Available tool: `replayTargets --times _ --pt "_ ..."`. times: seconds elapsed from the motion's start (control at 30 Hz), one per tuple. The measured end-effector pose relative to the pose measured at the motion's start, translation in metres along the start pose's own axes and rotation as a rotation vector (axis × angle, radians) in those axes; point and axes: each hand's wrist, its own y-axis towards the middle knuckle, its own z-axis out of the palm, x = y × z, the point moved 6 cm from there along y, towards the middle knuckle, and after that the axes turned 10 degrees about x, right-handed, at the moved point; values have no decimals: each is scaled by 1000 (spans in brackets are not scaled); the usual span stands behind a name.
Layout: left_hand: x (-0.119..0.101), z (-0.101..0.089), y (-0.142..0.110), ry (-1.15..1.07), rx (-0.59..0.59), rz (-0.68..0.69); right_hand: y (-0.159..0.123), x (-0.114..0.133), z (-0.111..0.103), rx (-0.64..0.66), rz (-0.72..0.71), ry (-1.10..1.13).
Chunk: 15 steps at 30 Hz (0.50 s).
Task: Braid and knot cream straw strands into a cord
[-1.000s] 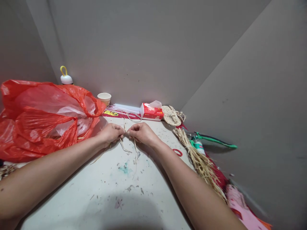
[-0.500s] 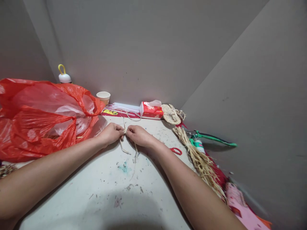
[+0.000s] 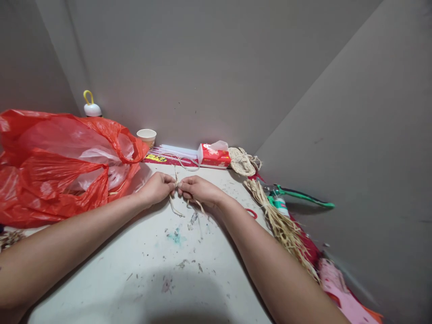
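Note:
My left hand [image 3: 157, 187] and my right hand [image 3: 199, 189] meet fingertip to fingertip over the white table [image 3: 145, 265], both pinched on thin pale straw strands [image 3: 176, 203]. One strand rises a little above the fingers; loose ends hang below and trail onto the table under my right wrist. Both fists are closed around the strands.
A big red plastic bag [image 3: 57, 162] fills the left. At the back stand a paper cup [image 3: 146, 136], a red tissue pack [image 3: 213, 156] and a woven straw coil [image 3: 241, 163]. A straw bundle [image 3: 281, 227], green-handled pruners [image 3: 297, 195] and a red ring [image 3: 250, 212] lie at right.
The long strand that hung down toward the teal stain has swung up and right under my right wrist. My hands stay together at almost the same spot.

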Motion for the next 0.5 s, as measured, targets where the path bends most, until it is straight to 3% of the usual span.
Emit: replayTargets --times 0.1,0.3,0.5 --pt "-4 -2 0 29 11 19 2 -2 2 -19 6 104" --pt "-15 -6 -4 216 93 -1 5 -1 -1 -284 -17 -4" --pt "-32 -14 -7 525 3 -3 7 -1 0 -320 -23 -65"
